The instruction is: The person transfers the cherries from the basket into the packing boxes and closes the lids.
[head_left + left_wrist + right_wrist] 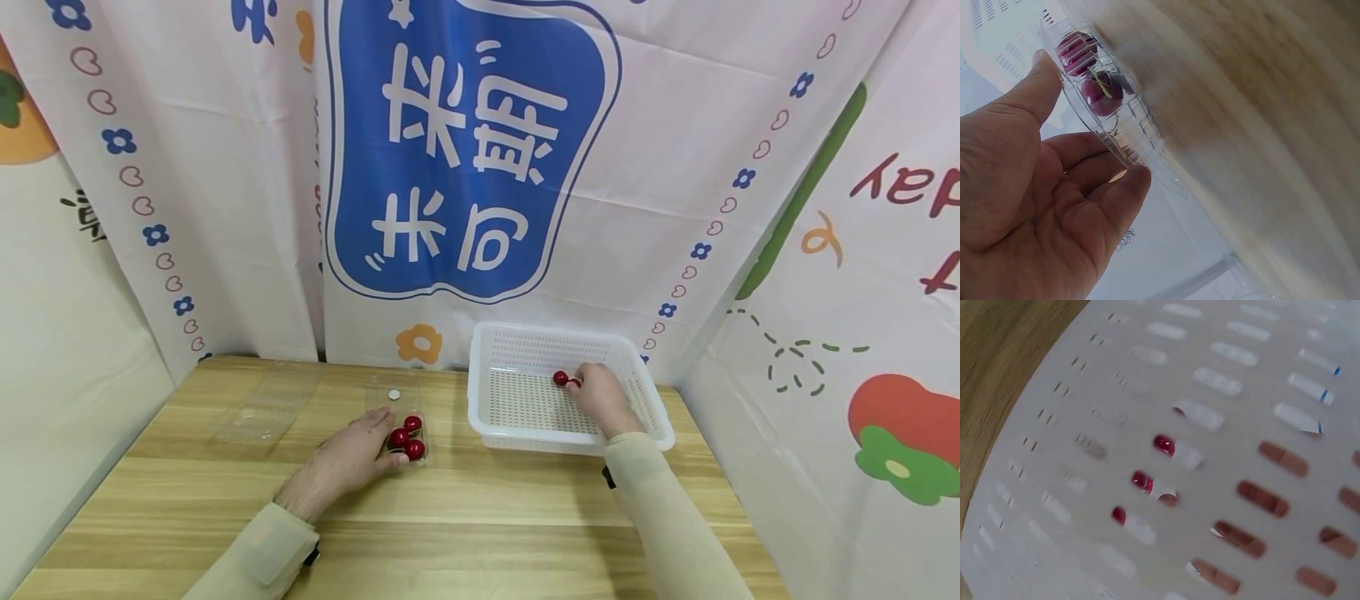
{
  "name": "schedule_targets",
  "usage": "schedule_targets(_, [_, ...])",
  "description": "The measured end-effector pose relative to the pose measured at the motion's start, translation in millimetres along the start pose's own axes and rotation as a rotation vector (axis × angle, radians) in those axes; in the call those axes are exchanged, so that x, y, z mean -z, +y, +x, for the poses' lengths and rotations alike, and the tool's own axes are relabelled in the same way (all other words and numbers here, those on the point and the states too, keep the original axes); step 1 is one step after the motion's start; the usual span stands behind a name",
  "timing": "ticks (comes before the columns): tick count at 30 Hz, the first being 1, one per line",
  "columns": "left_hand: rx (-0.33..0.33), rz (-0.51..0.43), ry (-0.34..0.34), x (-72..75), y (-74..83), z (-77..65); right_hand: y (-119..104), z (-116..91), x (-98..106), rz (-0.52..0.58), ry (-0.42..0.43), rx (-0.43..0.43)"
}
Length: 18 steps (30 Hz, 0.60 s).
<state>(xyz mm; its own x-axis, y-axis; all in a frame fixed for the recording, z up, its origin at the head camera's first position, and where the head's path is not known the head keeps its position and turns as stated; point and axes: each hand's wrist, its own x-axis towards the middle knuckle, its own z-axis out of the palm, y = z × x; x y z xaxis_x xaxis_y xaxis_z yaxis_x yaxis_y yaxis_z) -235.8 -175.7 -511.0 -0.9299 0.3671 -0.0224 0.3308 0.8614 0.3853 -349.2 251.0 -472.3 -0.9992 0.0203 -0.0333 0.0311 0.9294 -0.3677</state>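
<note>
In the head view my left hand (348, 458) grips the near-left side of a clear plastic box (426, 442), which holds three dark red cherries (415, 449). The left wrist view has the thumb on one edge of the box and the fingers (1124, 199) curled at its end; stems show on the cherries (1102, 94). My right hand (602, 400) reaches down inside a white slotted basket (525, 437), its fingertips pinching a cherry (573, 383) that they partly hide. Another cherry (561, 378) lies just left of it. Through the basket wall (1110, 481), the right wrist view shows only slivers of red and of the hand.
The box's clear lid, with a white sticker (393, 394), lies folded back behind it. Another clear plastic container (266, 404) is at the back left of the wooden table (450, 533). Printed curtains (247, 183) stand close behind and at both sides.
</note>
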Motion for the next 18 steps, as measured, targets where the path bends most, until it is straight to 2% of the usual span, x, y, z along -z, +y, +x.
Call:
schedule_targets(6, [-0.012, 0.008, 0.003, -0.9, 0.8, 1.3, 7.8, -2.7, 1.2, -0.012, -0.027, -0.008])
schedule_targets(18, [-0.012, 0.013, 0.005, -0.9, 0.1, 1.5, 9.0, -3.9, -0.4, -0.048, -0.059, 0.001])
